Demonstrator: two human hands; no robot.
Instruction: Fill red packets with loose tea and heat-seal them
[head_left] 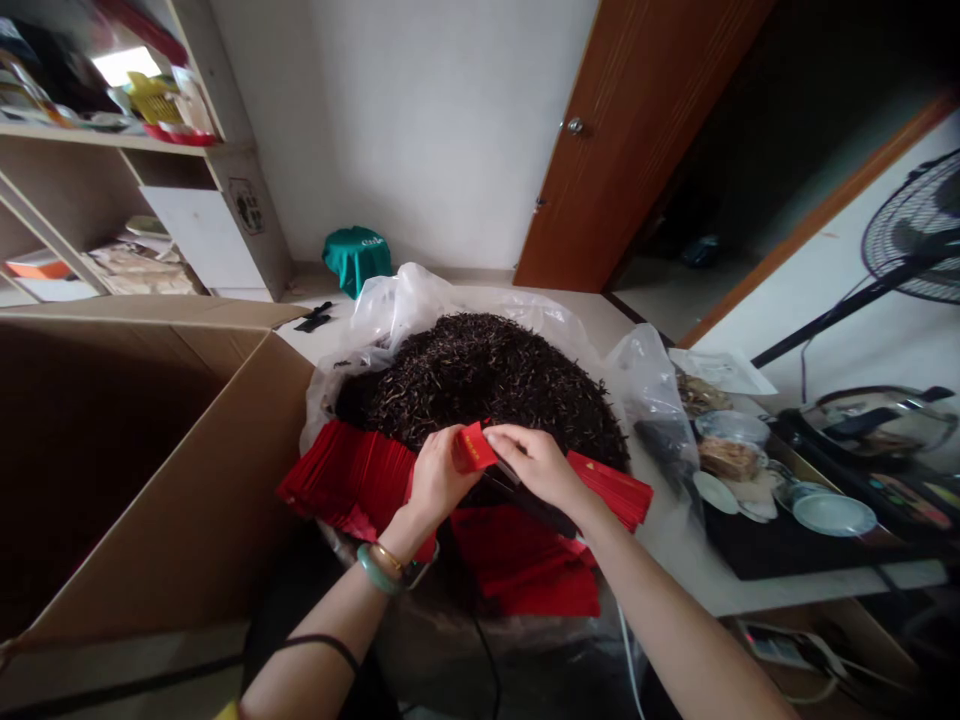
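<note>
My left hand (435, 478) and my right hand (534, 462) both pinch one small red packet (474, 447) above a big heap of dark loose tea leaves (480, 380). The heap lies in a clear plastic bag (390, 305). Rows of flat red packets (352, 475) fan out along the near edge of the heap, and more red packets (525, 565) lie below my hands. A green bangle and a gold bracelet circle my left wrist.
A large open cardboard box (150, 470) stands at my left. To the right a tea tray (780, 545) carries cups, saucers and a kettle (877, 420). A fan (915, 240), a wooden door (622, 150), shelves (90, 150) and a green stool (357, 258) stand behind.
</note>
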